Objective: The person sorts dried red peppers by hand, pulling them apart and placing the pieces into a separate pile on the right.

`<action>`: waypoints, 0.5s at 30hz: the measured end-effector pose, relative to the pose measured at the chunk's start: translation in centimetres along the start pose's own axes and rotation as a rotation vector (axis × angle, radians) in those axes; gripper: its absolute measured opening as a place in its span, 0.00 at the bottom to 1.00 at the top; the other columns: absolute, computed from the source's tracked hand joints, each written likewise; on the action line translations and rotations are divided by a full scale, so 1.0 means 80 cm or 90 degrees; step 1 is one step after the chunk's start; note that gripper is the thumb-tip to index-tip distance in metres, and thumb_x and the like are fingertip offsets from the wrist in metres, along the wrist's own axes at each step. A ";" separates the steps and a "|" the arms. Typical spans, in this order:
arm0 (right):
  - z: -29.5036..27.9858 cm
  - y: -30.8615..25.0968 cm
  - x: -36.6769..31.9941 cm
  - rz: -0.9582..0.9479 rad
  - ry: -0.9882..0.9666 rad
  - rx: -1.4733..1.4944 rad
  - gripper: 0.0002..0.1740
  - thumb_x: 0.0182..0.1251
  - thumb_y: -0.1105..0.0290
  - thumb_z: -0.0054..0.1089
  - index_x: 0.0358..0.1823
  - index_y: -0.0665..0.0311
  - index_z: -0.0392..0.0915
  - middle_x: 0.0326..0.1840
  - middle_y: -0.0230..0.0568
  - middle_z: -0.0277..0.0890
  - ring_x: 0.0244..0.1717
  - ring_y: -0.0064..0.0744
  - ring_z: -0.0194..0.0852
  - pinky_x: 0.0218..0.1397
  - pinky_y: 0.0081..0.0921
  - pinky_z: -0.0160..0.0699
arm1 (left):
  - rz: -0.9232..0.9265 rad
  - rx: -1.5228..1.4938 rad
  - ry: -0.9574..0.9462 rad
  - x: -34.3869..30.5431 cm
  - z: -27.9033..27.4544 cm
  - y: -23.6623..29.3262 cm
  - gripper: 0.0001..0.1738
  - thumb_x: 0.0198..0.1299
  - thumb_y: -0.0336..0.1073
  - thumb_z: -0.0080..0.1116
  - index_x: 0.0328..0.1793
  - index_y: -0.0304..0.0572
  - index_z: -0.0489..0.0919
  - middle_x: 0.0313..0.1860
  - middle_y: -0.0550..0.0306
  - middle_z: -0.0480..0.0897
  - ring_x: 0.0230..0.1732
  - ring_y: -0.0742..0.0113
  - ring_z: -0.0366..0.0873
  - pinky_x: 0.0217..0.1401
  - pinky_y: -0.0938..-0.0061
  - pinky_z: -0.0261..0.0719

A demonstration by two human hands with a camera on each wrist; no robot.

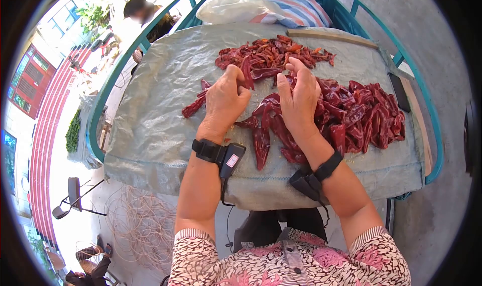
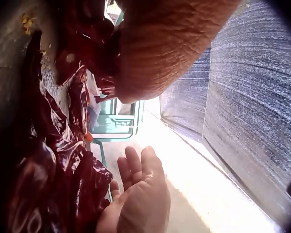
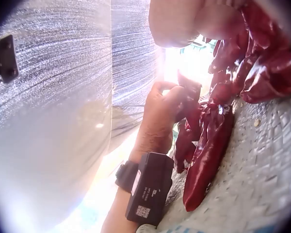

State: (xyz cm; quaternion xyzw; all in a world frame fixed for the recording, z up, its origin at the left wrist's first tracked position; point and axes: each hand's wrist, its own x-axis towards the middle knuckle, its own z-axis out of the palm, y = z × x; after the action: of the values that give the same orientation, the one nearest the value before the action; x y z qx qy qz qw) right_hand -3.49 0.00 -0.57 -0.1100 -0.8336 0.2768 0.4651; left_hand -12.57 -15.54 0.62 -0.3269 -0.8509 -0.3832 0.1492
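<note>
1. Work in hand, as I judge it from my end, is going over red chillies singly: the left hand has its fingers clamped on one held chilli, raised between the far heap and the near heap.
2. Right hand: I see its fingers extended and the thumb standing apart, with nothing I can make out between them. It is beside the near heap; whether it touches a pod there, I can't tell.
3. Next move, to my mind, calls for bringing the right fingers onto the held chilli or laying it down. I'd go gently, since wrinkled skins could tear.
4. Chilli count: one clamped; two main heaps on the cloth, the far one smaller and partly orange, the near one larger and darker. Pods overlap too much for me to number them. Strays lie left of the left hand, at least two.
5. Other counts: two black wrist units, two wooden strips, one dark flat device at the right edge.
</note>
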 end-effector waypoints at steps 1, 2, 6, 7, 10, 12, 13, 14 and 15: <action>0.000 0.001 0.000 0.003 -0.006 -0.001 0.27 0.75 0.63 0.63 0.72 0.61 0.70 0.59 0.40 0.80 0.62 0.43 0.73 0.78 0.55 0.53 | -0.006 0.021 0.014 0.000 0.000 0.000 0.12 0.57 0.29 0.61 0.48 0.43 0.77 0.43 0.51 0.86 0.41 0.49 0.86 0.48 0.57 0.82; 0.000 0.001 0.000 0.005 -0.011 -0.002 0.28 0.74 0.63 0.63 0.72 0.61 0.70 0.60 0.40 0.79 0.63 0.43 0.73 0.78 0.55 0.53 | -0.011 0.042 0.029 0.000 0.000 0.001 0.13 0.58 0.29 0.60 0.49 0.43 0.78 0.43 0.51 0.86 0.41 0.49 0.86 0.48 0.56 0.83; 0.001 0.001 0.000 0.008 -0.009 0.000 0.28 0.74 0.63 0.63 0.72 0.61 0.70 0.60 0.40 0.80 0.63 0.43 0.73 0.78 0.54 0.53 | 0.040 0.038 0.047 0.000 -0.004 0.003 0.17 0.58 0.29 0.59 0.55 0.47 0.82 0.49 0.54 0.87 0.51 0.51 0.85 0.60 0.56 0.80; 0.001 0.001 0.000 0.007 -0.007 0.000 0.27 0.75 0.63 0.63 0.72 0.61 0.70 0.60 0.40 0.80 0.63 0.43 0.73 0.77 0.54 0.53 | 0.099 0.086 0.051 0.001 -0.001 -0.004 0.19 0.58 0.29 0.58 0.57 0.48 0.83 0.50 0.54 0.88 0.55 0.51 0.84 0.62 0.57 0.78; 0.001 0.001 -0.001 0.005 -0.003 0.003 0.27 0.75 0.63 0.63 0.71 0.61 0.70 0.60 0.41 0.80 0.63 0.43 0.73 0.77 0.54 0.54 | 0.155 0.092 0.016 0.005 0.009 -0.013 0.20 0.61 0.32 0.60 0.61 0.51 0.84 0.59 0.54 0.86 0.66 0.53 0.79 0.72 0.56 0.70; 0.001 0.001 -0.001 0.006 -0.004 0.005 0.27 0.75 0.62 0.63 0.71 0.62 0.70 0.60 0.41 0.79 0.63 0.44 0.73 0.76 0.53 0.54 | 0.170 0.118 -0.019 0.004 0.018 -0.016 0.20 0.64 0.37 0.61 0.63 0.52 0.85 0.66 0.54 0.83 0.73 0.53 0.73 0.77 0.52 0.63; 0.002 0.001 -0.001 0.009 -0.008 0.005 0.27 0.75 0.62 0.63 0.71 0.62 0.71 0.60 0.42 0.79 0.63 0.44 0.73 0.76 0.53 0.55 | 0.185 0.166 -0.034 0.003 0.022 -0.018 0.20 0.66 0.40 0.61 0.64 0.52 0.84 0.70 0.54 0.81 0.76 0.52 0.70 0.79 0.49 0.59; 0.002 0.001 -0.002 0.011 -0.012 0.005 0.27 0.75 0.62 0.63 0.71 0.62 0.71 0.60 0.42 0.79 0.63 0.44 0.73 0.76 0.53 0.55 | 0.201 0.213 -0.050 0.002 0.027 -0.020 0.21 0.68 0.44 0.61 0.65 0.52 0.84 0.74 0.54 0.79 0.78 0.51 0.67 0.81 0.45 0.55; 0.002 0.001 -0.002 0.009 -0.011 0.003 0.27 0.75 0.61 0.63 0.71 0.62 0.71 0.60 0.42 0.80 0.63 0.44 0.73 0.76 0.52 0.55 | 0.179 0.222 -0.080 0.001 0.030 -0.019 0.22 0.69 0.47 0.60 0.66 0.52 0.84 0.76 0.54 0.76 0.81 0.50 0.63 0.81 0.42 0.51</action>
State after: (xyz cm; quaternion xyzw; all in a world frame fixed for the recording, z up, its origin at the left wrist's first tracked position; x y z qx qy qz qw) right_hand -3.57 -0.06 -0.78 -0.1126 -0.8362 0.2828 0.4562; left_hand -13.64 -14.45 -1.73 -0.4351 -0.8578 -0.1848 0.2019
